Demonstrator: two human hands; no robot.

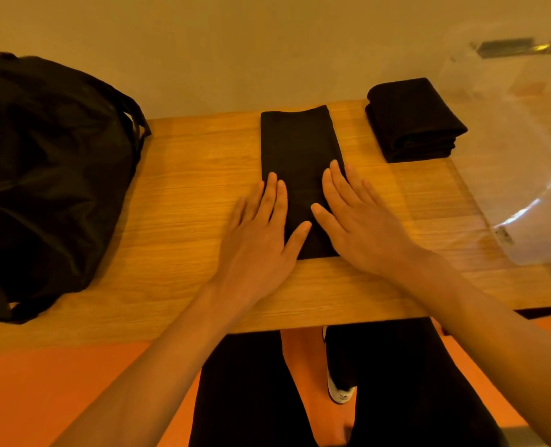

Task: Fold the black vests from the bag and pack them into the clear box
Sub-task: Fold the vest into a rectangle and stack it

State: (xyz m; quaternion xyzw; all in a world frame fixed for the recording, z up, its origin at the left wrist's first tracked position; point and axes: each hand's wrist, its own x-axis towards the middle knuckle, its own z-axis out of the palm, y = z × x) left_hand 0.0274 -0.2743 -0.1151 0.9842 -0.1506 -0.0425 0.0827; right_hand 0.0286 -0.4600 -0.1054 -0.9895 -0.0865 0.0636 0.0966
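Note:
A black vest (300,150), folded into a long narrow strip, lies on the wooden table (187,175) and runs from the far edge toward me. My left hand (261,233) lies flat over its near left side with straight fingers. My right hand (358,224) lies flat on its near right side, fingers spread. A stack of folded black vests (412,124) sits at the far right. The black bag (48,175) slumps at the left end of the table. The clear box (519,162) stands at the right edge, with a dark item showing behind its far wall.
A pale wall runs close behind the table. The table's near edge is just in front of my wrists. Below it are my legs in black trousers, a shoe and an orange floor.

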